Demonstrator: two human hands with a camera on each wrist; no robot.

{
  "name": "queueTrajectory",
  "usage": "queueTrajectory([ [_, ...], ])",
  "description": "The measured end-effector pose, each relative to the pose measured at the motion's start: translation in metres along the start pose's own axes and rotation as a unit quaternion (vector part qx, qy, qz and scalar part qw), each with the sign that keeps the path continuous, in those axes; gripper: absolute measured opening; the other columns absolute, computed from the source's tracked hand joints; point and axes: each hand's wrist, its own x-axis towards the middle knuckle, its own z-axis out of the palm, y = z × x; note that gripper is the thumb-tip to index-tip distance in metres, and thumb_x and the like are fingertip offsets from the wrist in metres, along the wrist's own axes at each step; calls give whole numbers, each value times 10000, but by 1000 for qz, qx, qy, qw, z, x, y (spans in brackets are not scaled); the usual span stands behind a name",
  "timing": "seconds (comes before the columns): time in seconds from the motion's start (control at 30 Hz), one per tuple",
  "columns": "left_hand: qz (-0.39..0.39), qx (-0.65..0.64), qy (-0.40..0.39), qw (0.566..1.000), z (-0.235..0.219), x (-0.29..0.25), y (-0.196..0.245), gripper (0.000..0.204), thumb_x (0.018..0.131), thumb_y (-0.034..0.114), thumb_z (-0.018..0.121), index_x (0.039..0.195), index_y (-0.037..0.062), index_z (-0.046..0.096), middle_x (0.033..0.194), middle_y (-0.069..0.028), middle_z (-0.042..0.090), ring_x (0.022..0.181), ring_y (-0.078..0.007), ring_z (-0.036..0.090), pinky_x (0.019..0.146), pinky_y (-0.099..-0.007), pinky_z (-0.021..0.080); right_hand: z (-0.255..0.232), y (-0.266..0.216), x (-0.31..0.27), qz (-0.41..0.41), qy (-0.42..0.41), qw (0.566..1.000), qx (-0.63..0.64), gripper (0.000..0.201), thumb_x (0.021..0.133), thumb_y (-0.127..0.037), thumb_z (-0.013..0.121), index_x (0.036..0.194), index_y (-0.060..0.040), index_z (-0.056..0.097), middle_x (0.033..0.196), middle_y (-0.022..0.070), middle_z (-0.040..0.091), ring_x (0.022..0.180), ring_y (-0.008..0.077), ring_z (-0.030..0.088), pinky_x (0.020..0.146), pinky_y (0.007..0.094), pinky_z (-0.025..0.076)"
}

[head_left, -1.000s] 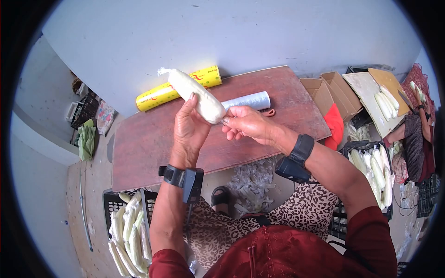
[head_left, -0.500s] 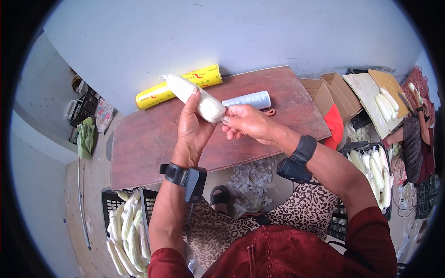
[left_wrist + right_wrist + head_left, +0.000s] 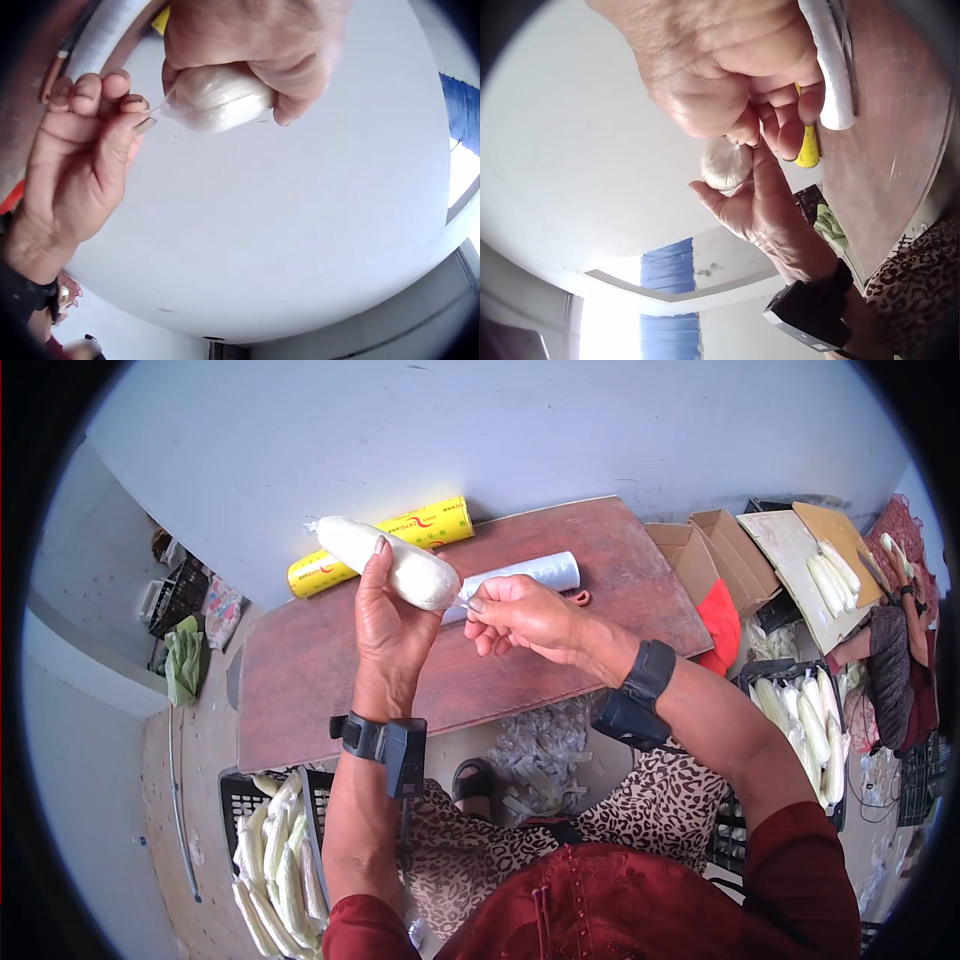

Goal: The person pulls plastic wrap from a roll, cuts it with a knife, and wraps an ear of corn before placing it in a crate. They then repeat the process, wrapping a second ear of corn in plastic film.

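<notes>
Evidently, fingers pinch the film (clear, twisted) beside the pale vegetable.

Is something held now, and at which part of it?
Yes: the wrapped white vegetable. The left hand grips its body; the right hand pinches the film's twisted end.

The long white vegetable is wrapped in thin, shiny clear plastic. The reddish-brown wooden surface is scuffed and dull. The bright yellow printed tube is smooth and glossy. The open box is made of matt brown cardboard.
</notes>
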Motion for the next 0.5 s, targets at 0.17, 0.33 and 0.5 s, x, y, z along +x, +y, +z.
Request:
queueTrajectory([
  [0.17, -39, -3, 7, 999, -3, -1, -4, 425, 902, 312, 613, 1185, 40, 449, 1027, -155, 576, 953, -306, 601, 856, -502, 504, -1, 3, 1, 14, 17, 1000, 6, 199, 974, -253, 525, 982, -57, 558, 889, 45, 615, 728, 103, 607, 635, 235, 484],
  [0.33, -67, 19, 6, 998, -7, 0, -9, 383, 931, 336, 561, 1170, 56, 452, 1019, -137, 578, 935, -294, 606, 842, -504, 505, -4, 6, 3, -9, 63, 998, -4, 195, 964, -223, 530, 953, -35, 582, 859, 40, 617, 691, 89, 604, 594, 227, 478],
  [0.5, -92, 52, -34, 994, -7, -2, -7, 486, 932, 414, 549, 1245, 60, 437, 1095, -190, 601, 1032, -338, 593, 878, -544, 481, -8, 5, 4, -27, 104, 994, -35, 199, 951, -211, 535, 923, -22, 590, 843, 48, 623, 674, 95, 605, 577, 236, 474],
])
